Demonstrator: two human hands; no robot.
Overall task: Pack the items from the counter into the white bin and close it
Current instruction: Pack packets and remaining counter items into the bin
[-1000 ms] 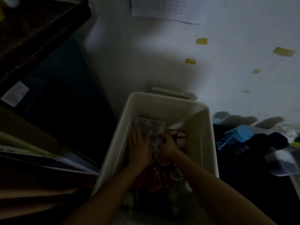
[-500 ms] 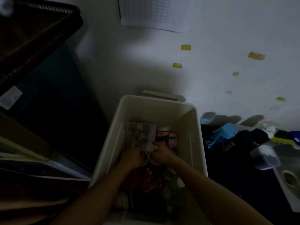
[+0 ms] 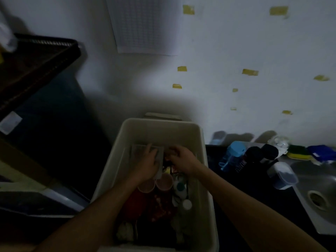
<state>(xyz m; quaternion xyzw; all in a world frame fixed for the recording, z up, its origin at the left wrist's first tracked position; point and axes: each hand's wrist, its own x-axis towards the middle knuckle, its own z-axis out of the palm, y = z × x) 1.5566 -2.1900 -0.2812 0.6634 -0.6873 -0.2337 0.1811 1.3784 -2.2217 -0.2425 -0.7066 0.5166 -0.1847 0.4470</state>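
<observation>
The white bin [image 3: 160, 128] stands open on the dark counter [image 3: 254, 206], just in front of the wall and to the left of the sink. It is crowded with things: two pink cups [image 3: 164, 181] side by side, something red nearer the camera, and small white pieces along the right wall.

Both hands are down in its far half, close together but not touching. The left hand [image 3: 148, 165] lies with its fingers stretched over a flat grey packet [image 3: 136, 151], pressing on it. The right hand [image 3: 181, 159] has its fingers curled downward among the contents; in the dim light I cannot tell whether it grips anything.

A pale flat lid [image 3: 163, 116] shows just behind the bin's far rim.

To the right on the counter stand a blue bottle [image 3: 234, 151], a black bottle [image 3: 252, 157] and a clear tub [image 3: 281, 176] with dark contents. Beyond them is the steel sink [image 3: 309, 171], with a yellow-green sponge [image 3: 298, 151] and a blue cloth [image 3: 321, 151] at its back edge.

The white wall [image 3: 218, 42] carries scattered scraps of yellow tape [image 3: 182, 68] and a sheet of grid paper [image 3: 143, 24]. A dark rack [image 3: 36, 57] juts in at upper left.
</observation>
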